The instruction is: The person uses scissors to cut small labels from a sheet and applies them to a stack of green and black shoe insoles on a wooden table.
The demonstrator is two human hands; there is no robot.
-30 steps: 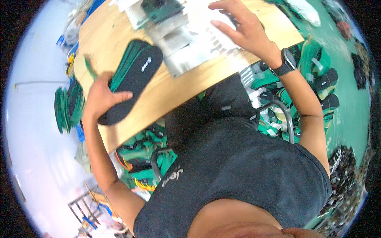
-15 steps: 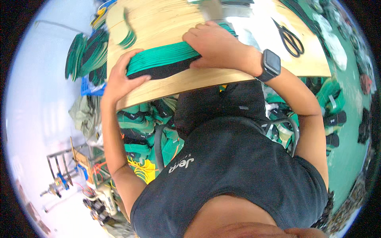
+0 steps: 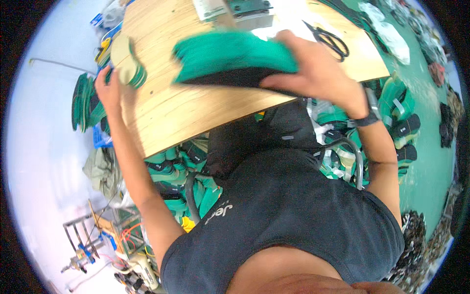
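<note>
My right hand (image 3: 318, 68) grips one end of a thick stack of green-and-black insoles (image 3: 237, 56), with the thumb beneath and fingers over the top. The stack is blurred and tilted above the wooden table (image 3: 196, 108), its other end free. My left hand (image 3: 108, 90) is off the stack, at the table's left edge, fingers apart and nothing seen in them. Just beside it lies a small pile of beige-topped insoles with green edges (image 3: 126, 61). More green and dark insoles (image 3: 84, 103) stand past the left edge, close to my left forearm.
Black-handled scissors (image 3: 330, 41) lie on white paper at the table's right. A metal device (image 3: 252, 14) stands at the far side. Bundles of green insoles (image 3: 171, 169) are below the table's near edge, and a blue crate (image 3: 102, 138) is at the left.
My left hand has let go of the stack and moved left toward the beige pile. My right hand has lifted the stack and shifted right, now holding it alone.
</note>
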